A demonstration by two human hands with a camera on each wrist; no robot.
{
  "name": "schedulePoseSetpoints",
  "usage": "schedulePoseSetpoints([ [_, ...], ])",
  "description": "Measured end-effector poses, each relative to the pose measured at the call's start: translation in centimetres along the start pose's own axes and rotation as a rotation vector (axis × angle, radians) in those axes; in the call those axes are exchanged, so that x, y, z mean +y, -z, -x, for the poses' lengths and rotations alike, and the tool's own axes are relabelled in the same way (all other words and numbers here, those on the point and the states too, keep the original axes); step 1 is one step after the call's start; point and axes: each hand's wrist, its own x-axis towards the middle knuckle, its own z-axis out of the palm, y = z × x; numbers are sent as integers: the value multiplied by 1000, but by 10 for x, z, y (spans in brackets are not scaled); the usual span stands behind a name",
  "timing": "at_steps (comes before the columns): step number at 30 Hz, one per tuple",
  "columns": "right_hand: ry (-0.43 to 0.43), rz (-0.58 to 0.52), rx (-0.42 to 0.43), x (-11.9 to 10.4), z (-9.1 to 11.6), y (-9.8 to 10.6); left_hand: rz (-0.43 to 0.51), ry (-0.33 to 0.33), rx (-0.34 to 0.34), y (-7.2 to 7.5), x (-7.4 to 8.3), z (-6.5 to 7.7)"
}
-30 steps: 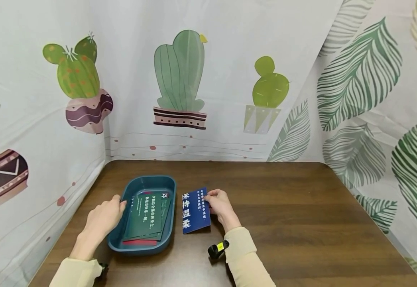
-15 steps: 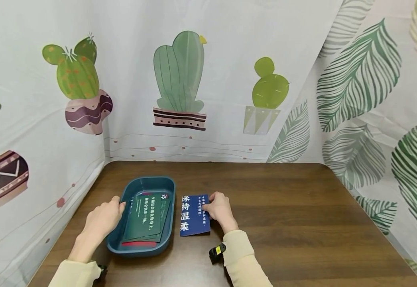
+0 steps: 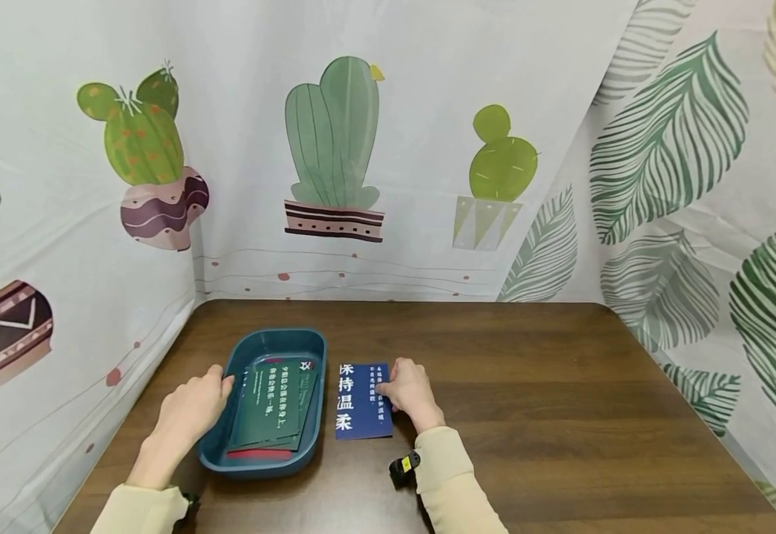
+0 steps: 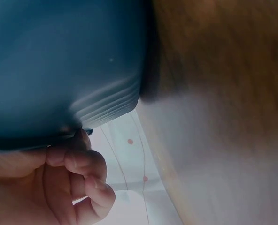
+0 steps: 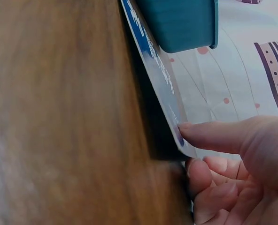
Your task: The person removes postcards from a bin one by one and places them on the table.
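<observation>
My left hand (image 3: 194, 404) grips the left rim of a blue plastic tray (image 3: 209, 452); in the left wrist view its fingers curl at the rim. Inside the tray several green cards (image 3: 271, 408) with white writing lie stacked, a red card (image 3: 261, 453) showing under them. Right of the tray is a dark blue card (image 3: 361, 415) with large white characters. My right hand (image 3: 411, 393) pinches its right edge, thumb on top and fingers beneath. In the right wrist view the blue card (image 5: 150, 63) has this edge raised over the table, with a dark shadow below.
A brown wooden table (image 3: 528, 415) carries everything. Behind it and along both sides hangs a white curtain (image 3: 421, 148) printed with cacti and leaves. A black strap with a yellow label (image 3: 404, 469) sits by the right cuff.
The blue card has come down flatter and a little nearer to me, with my right hand still pinching it. Over the last half second it hardly moves. My left hand stays on the tray.
</observation>
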Motion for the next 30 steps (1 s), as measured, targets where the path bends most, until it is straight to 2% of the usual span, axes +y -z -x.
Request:
schedulePoseSetpoints([
  [8, 0, 45, -26, -2, 2, 3, -1, -8, 4, 0, 0, 0],
  [16, -7, -34, -61, -2, 2, 10, -2, 9, -12, 1, 0, 0],
  [25, 47, -58, -60, -13, 8, 22, 1, 3, 2, 1, 0, 0],
  [30, 104, -4, -51, -25, 15, 25, 2, 2, -2, 2, 0, 1],
])
